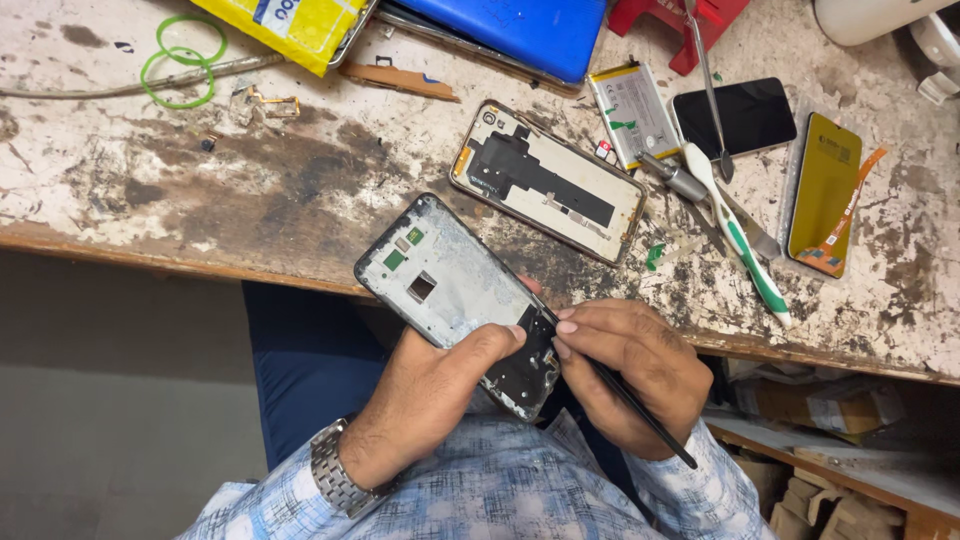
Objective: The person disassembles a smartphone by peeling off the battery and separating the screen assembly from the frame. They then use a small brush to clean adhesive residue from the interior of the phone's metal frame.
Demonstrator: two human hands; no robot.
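- The left hand [440, 385] grips an opened phone frame [455, 295] from below, thumb pressed across its lower part; a metal watch [335, 472] sits on that wrist.
- The right hand [625, 365] is closed around a thin black tool [640, 410], held like a pen, its tip meeting the dark lower end of the frame just beside the left thumb.
- The frame is held tilted in the air, over the near edge of the surface [250, 190] and above the person's lap.
- Just beyond it, a second opened phone body [548, 182] lies flat on the stained surface.
- Right of that lie a flat battery [632, 112], a dark-screened phone [735, 115], tweezers [710, 85] and a white and green toothbrush [745, 250].
- Further right rests a yellow-backed panel [825, 190] with an orange ribbon.
- At the far edge are a blue case [520, 30], a yellow packet [290, 25] and green rubber bands [180, 60].
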